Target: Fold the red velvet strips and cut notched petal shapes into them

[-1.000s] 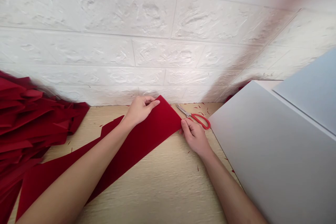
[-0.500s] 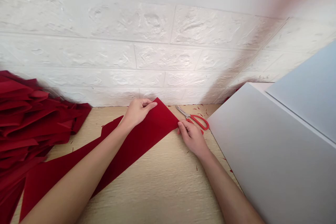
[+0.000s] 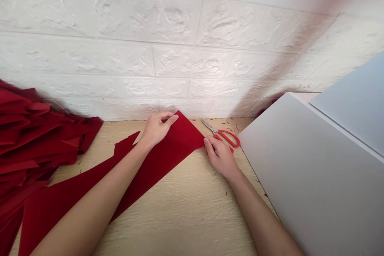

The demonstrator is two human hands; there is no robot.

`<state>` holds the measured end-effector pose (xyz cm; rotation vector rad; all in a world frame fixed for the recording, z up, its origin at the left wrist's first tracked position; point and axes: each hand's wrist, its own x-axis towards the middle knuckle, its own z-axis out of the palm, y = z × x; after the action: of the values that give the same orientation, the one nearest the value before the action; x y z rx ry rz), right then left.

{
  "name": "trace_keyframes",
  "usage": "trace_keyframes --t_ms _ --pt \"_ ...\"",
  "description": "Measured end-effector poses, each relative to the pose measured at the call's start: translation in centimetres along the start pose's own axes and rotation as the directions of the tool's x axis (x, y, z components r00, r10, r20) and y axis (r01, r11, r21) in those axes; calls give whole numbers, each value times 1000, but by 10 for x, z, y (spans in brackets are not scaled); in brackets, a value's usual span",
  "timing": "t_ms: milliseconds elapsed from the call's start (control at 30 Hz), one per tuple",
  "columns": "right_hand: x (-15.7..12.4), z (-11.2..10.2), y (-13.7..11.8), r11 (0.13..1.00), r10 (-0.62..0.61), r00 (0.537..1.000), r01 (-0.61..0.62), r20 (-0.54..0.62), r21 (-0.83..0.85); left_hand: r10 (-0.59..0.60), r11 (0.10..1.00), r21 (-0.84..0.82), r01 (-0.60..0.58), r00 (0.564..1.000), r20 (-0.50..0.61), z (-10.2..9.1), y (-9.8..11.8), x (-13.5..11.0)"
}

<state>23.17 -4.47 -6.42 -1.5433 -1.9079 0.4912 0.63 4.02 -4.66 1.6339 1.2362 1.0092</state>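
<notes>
A long piece of red fabric [image 3: 168, 156] stretches diagonally across the table, its far end raised between my hands. My left hand [image 3: 157, 128] pinches the upper corner between thumb and fingers. At the lower right corner, my right hand [image 3: 218, 152] is closed on the fabric's edge, thumb on top. Just behind the right hand lies a pair of scissors [image 3: 229, 138] with red handles, the blades pointing toward the wall; one handle is partly covered by that hand. My left forearm hides part of the fabric.
A heap of folded red fabric [image 3: 39, 136] fills the left side. On the right stands a large pale grey box-like panel [image 3: 318, 176]. The white brick-patterned wall [image 3: 168, 60] borders the wooden table [image 3: 186, 220] at the back. Small red scraps are scattered around the scissors.
Both hands keep their hold on the fabric in nearly the same place. The view has shifted slightly, and the lower right corner looks a little more curved.
</notes>
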Motion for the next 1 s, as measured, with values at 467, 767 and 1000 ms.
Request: trace_keyframes --t_ms 467,767,1000 --pt "1 1 1 1000 0 1000 0 -9 -22 15 1000 26 -16 999 41 -2 -1 0" --pt "0 -6 -6 989 -13 969 49 -247 137 212 946 217 -239 967 140 0 51 1" --pt "-2 -8 -11 993 -112 969 103 -220 -54 294 850 338 -403 897 330 27 72 -5"
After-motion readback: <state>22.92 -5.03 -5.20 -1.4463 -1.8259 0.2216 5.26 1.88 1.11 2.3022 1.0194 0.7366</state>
